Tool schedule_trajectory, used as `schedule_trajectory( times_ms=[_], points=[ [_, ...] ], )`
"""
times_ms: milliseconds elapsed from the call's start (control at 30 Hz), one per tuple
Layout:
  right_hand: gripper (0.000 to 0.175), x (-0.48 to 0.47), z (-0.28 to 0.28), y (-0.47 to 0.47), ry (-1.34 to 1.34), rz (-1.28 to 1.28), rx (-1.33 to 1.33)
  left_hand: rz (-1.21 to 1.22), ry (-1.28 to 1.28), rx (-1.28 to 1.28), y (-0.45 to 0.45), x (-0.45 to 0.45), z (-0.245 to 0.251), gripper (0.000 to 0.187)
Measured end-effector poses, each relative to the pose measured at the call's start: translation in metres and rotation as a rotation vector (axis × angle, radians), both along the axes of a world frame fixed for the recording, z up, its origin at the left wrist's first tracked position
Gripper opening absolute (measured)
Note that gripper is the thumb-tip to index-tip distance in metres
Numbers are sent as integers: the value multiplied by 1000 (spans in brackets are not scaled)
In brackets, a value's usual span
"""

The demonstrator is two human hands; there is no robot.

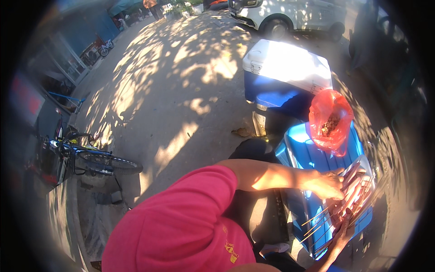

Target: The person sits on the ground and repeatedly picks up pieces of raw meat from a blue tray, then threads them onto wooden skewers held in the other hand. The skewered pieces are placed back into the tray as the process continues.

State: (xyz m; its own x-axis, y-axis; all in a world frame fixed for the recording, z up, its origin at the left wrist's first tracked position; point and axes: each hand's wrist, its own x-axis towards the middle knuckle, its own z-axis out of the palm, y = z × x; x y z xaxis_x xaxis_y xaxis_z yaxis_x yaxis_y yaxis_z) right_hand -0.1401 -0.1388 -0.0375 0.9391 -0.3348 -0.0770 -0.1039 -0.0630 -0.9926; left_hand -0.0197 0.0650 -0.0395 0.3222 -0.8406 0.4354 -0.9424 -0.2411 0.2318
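Note:
My left hand (pixel 327 185) reaches across to a pale tray (pixel 367 165) of pink, raw-looking meat strips (pixel 351 187). Its bent fingertips touch the near ends of the strips; whether they grip one is hidden. Lower down, my right hand (pixel 344 227) is closed around a bundle of meat on thin wooden skewers (pixel 316 228), with its thumb on top. The bare stick ends point toward the lower left, past the tray. Beneath the tray is the ribbed lid of a blue plastic box (pixel 299 149).
An open red plastic bag (pixel 331 119) with small brown pieces inside sits on the box's far end. Beyond stands a blue cooler with a white lid (pixel 285 61). A bicycle (pixel 98 159) is at left. A white vehicle (pixel 292 15) and a standing person (pixel 153 8) are farther off.

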Motion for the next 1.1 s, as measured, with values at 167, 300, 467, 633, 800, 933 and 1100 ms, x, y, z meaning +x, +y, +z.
schedule_trajectory(
  times_ms=[167, 300, 467, 633, 800, 933, 1100],
  points=[
    [39, -9, 18, 5, 27, 12, -66, 106, 51, 20, 0, 9, 35, 10],
    [49, -4, 31, 24, 5, 198, -147, 163, 350, -151, 24, 21, 45, 11],
    [46, -11, 41, 25, 24, 144, -90, -8, 754, -356, 21, 58, 39, 17],
    [41, -15, 44, 28, 12, 158, 0, 115, 845, -407, 19, 66, 47, 25],
    [26, -16, 51, 49, -43, 82, 118, 156, 1048, -643, 15, 64, 47, 38],
    [19, -17, 46, 57, -91, 86, 188, 100, 1322, -869, 2, 63, 36, 36],
    [22, -23, 48, 69, -74, 92, 148, 64, 1578, -1222, -7, 71, 27, 31]
  ],
)
